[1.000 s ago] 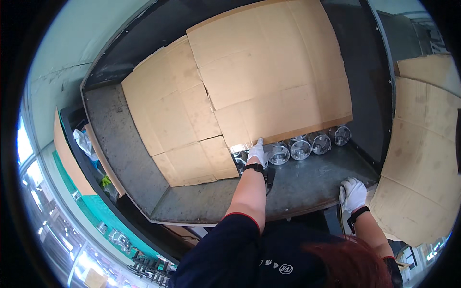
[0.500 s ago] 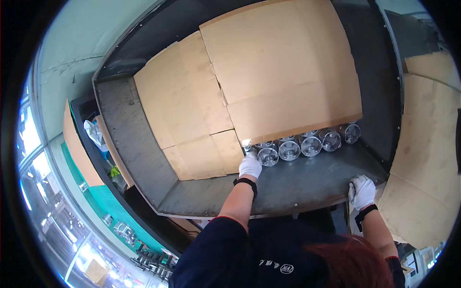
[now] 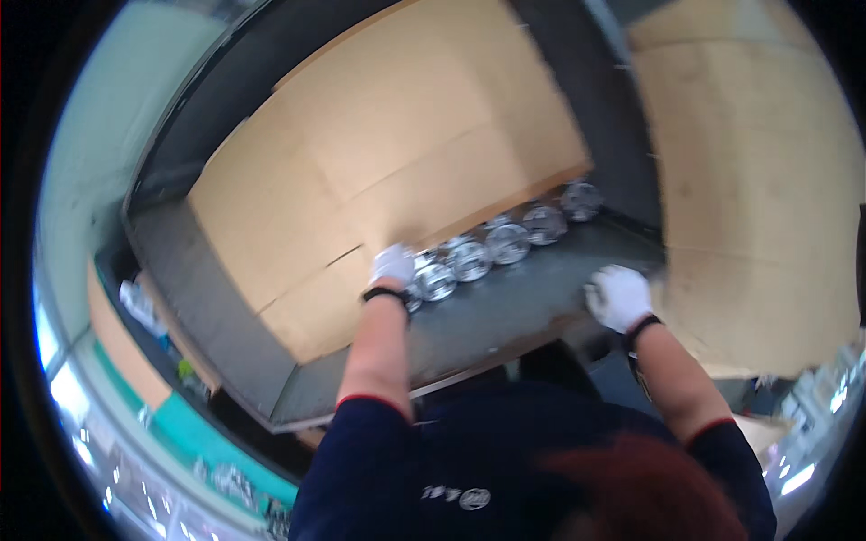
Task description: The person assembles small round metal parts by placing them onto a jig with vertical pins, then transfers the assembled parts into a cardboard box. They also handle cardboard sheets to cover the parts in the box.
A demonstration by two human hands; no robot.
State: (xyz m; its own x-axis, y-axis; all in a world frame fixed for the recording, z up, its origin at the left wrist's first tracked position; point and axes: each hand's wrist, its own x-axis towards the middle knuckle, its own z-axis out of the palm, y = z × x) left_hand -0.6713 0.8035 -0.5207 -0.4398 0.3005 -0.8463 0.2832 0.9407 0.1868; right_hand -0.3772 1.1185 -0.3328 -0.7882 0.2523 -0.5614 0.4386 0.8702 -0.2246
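My left hand (image 3: 393, 266), in a white glove, is at the lower edge of a large cardboard sheet (image 3: 424, 135), by the left end of a row of shiny cylindrical parts (image 3: 470, 260). Its fingers are blurred and partly hidden, so what they grip cannot be made out. Several of these parts lie side by side, round ends toward me, showing below the cardboard edge. My right hand (image 3: 621, 298), gloved too, is by the front edge of the dark bin (image 3: 505, 329), near its right corner. Its fingers are curled, with nothing visible in them.
The bin's dark side walls rise left (image 3: 203, 270) and right. A large cardboard piece (image 3: 749, 180) stands beyond the right wall. To the left are a green surface (image 3: 212, 442) with metal parts and a shelf with a white bag (image 3: 140, 305).
The view has turned and shifted. My left hand has moved slightly up from beside the row toward the cardboard edge. My right hand has shifted off its earlier place on the front rim.
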